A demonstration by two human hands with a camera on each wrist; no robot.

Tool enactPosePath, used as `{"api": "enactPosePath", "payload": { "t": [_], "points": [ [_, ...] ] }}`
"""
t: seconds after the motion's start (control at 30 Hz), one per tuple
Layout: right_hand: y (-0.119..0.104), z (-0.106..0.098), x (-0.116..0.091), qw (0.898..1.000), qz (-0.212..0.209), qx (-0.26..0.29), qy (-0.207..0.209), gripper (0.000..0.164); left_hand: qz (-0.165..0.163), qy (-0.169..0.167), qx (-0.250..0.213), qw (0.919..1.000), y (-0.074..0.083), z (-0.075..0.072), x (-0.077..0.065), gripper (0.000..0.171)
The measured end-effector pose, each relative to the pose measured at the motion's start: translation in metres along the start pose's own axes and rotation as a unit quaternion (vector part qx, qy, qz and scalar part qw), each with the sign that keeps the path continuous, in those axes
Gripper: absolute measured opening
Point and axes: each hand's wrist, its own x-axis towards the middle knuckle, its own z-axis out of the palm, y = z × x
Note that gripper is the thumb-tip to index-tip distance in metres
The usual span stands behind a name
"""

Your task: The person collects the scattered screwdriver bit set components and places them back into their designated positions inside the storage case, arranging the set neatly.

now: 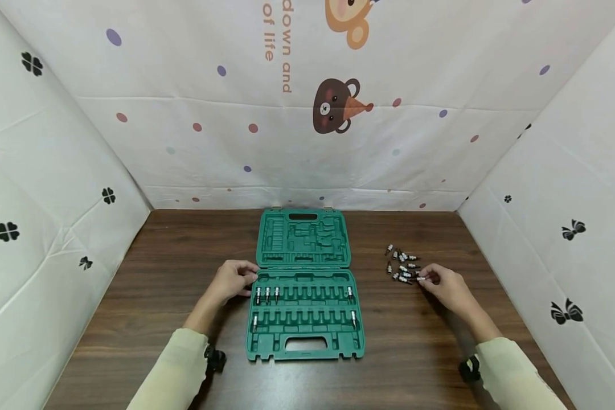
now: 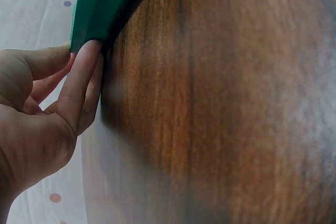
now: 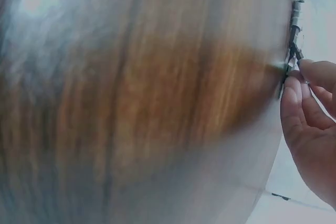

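Observation:
A green tool case (image 1: 304,336) lies open on the table, its lid (image 1: 303,261) folded back. Several silver-and-black bit sockets stand in its slots: some at the upper left (image 1: 267,294), one at the lower left (image 1: 254,324), and one in each row at the right. My left hand (image 1: 232,280) holds the case's left edge near the hinge, thumb above and fingers against the side. Over at the right, my right hand (image 1: 447,287) pinches a bit socket (image 1: 421,278) between thumb and fingers, beside a loose pile of bit sockets (image 1: 402,257).
The brown wooden table (image 1: 184,250) is bordered by a white printed cloth at the back (image 1: 287,154) and on both sides. Dark wrist straps (image 1: 215,360) sit at both sleeves.

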Motion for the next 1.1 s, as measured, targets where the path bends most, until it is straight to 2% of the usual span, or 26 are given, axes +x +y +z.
{"api": "enactPosePath", "payload": {
  "t": [0.43,0.83,1.1],
  "points": [
    [-0.012,-0.004,0.005,0.997,0.025,0.074,0.012,0.014,0.005,0.002,0.004,1.0,0.001,0.001,-0.001,0.023],
    [-0.033,-0.004,0.01,0.978,0.017,0.206,0.001,0.025,0.013,0.004,0.009,0.9999,0.002,0.001,-0.001,0.022],
    [-0.046,0.002,0.012,0.967,0.0,0.253,0.001,0.027,0.012,0.003,0.009,0.9999,0.001,0.001,-0.001,0.022]
  ]
}}
